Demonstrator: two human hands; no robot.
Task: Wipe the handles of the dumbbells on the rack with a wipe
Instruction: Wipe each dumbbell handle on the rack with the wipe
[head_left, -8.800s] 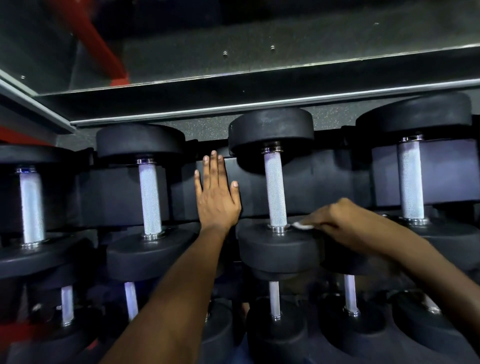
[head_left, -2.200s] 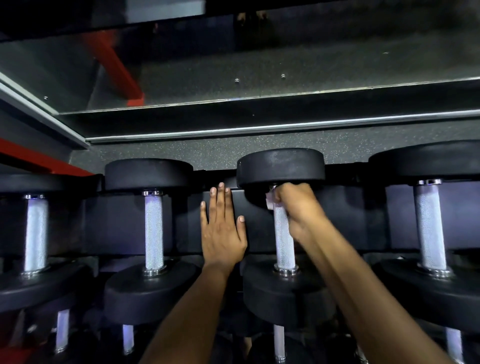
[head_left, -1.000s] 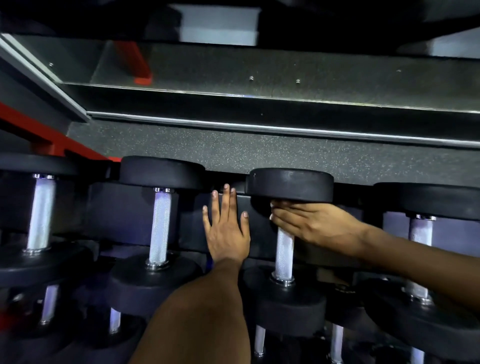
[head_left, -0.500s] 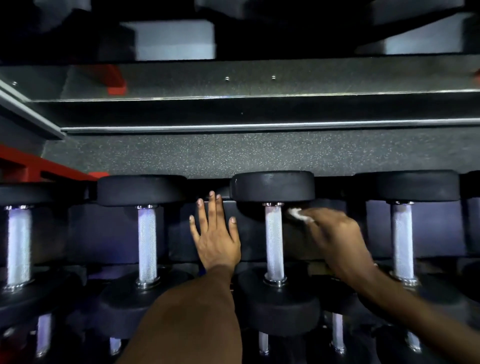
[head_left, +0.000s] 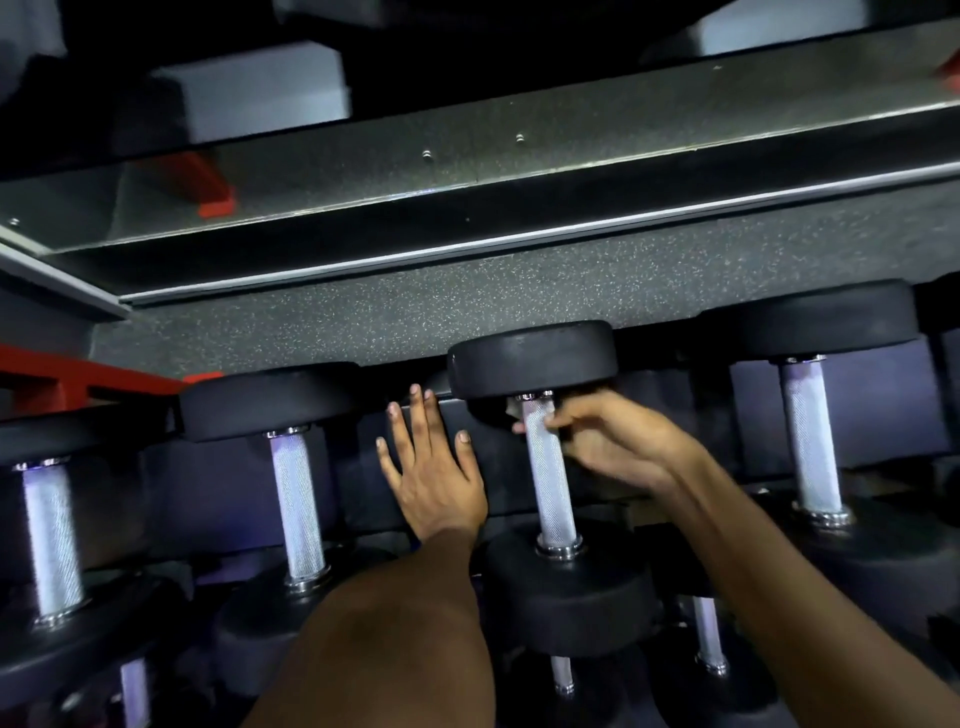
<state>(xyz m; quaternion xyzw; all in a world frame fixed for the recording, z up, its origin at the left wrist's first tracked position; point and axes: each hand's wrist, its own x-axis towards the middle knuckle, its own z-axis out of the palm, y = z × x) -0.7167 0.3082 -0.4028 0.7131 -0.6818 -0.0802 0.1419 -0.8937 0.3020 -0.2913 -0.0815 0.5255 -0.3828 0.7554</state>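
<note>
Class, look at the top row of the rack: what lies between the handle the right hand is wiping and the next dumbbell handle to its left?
In the head view, the left hand rests flat, fingers spread, on the dark rack panel between the wiped handle and the neighbouring handle.

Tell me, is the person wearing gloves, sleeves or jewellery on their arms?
No. Both forearms are bare up to the frame's edge, with no sleeve showing. The left hand and right hand have no gloves, rings, watch or bands. Fingernails are short and unpainted.

Gym weight area: tiered rack of black dumbbells with knurled steel handles; speckled rubber flooring behind the rack.
</note>
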